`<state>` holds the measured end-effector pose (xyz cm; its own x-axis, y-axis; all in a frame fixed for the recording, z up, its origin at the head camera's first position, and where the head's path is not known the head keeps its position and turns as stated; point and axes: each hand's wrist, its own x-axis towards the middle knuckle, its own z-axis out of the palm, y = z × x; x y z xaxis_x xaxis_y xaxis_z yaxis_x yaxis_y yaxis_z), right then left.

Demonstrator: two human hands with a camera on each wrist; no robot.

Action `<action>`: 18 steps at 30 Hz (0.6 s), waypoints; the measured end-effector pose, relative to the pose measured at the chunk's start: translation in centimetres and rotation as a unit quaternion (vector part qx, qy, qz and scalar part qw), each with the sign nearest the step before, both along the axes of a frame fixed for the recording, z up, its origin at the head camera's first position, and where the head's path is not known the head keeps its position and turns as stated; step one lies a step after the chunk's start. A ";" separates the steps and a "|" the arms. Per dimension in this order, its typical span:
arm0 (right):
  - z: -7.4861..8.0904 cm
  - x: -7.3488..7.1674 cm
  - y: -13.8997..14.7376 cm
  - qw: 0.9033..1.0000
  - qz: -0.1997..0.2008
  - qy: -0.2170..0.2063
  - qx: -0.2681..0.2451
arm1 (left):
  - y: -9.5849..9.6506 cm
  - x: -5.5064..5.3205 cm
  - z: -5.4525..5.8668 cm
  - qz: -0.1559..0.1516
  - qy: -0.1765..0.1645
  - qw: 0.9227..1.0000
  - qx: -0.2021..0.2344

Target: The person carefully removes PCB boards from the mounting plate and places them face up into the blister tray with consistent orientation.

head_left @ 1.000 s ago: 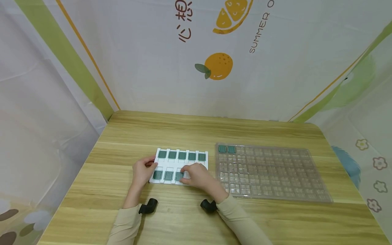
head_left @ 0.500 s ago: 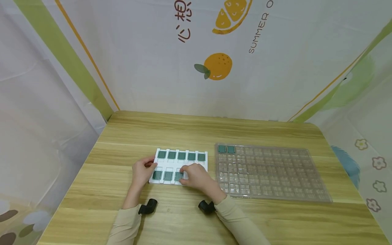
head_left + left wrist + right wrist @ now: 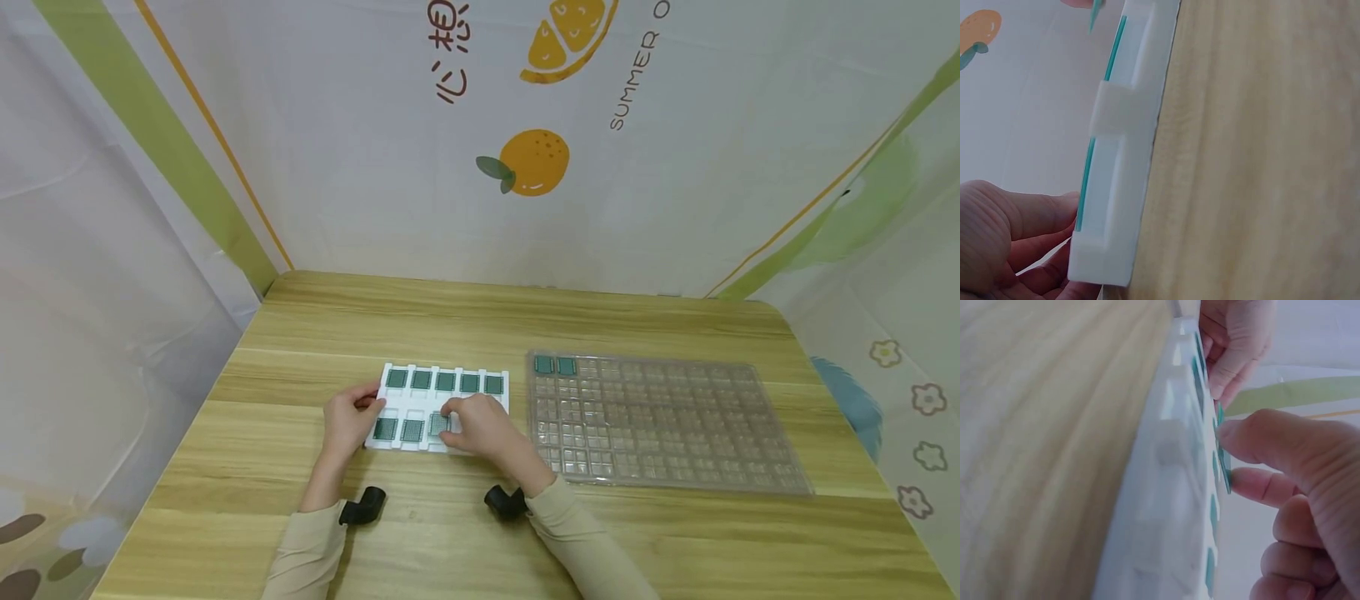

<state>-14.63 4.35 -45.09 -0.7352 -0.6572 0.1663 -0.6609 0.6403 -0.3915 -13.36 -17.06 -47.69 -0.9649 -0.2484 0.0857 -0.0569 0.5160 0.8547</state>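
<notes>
At the lower centre of the frame, the right hand (image 3: pixel 486 427) pinches a green board (image 3: pixel 438 426) between thumb and forefinger, its other fingers folded back in the right wrist view, probably so they stay off the neighbouring pieces. That board is over the lower row of the white tray (image 3: pixel 405 402), tilted against the tray's face; gripping it by opposite edges seems meant to spare the flat side. The left hand (image 3: pixel 345 422) grasps the tray's left edge, thumb at the upper face and fingers around the side — likely to steady a light tray while the other hand works. Five seated boards (image 3: pixel 446 382) fill the upper row and two more (image 3: pixel 412 430) sit at the lower left, each in its own pocket, presumably to keep edges from rubbing; the right hand hides the pockets at the lower right. Just right of the white tray lies a clear tray (image 3: pixel 675 425) — near enough, I'd judge, for a short reach — with two green pieces (image 3: pixel 566 367) side by side in its upper left corner. Both trays lie flat on the wooden table (image 3: pixel 427 554).
</notes>
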 end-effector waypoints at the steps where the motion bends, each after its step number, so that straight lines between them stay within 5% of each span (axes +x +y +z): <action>1: 0.1 -0.1 0.1 1.000 -0.001 -0.004 -0.003 | 0.0 0.0 0.0 0.000 0.001 1.000 0.000; 12: 0.5 -1.1 2.1 1.000 -0.012 0.009 -0.017 | 0.0 0.0 0.0 -0.003 -0.006 1.000 0.001; 18: 0.8 -1.3 3.0 0.999 -0.033 -0.020 -0.018 | 0.0 0.0 0.0 0.001 -0.002 1.000 0.001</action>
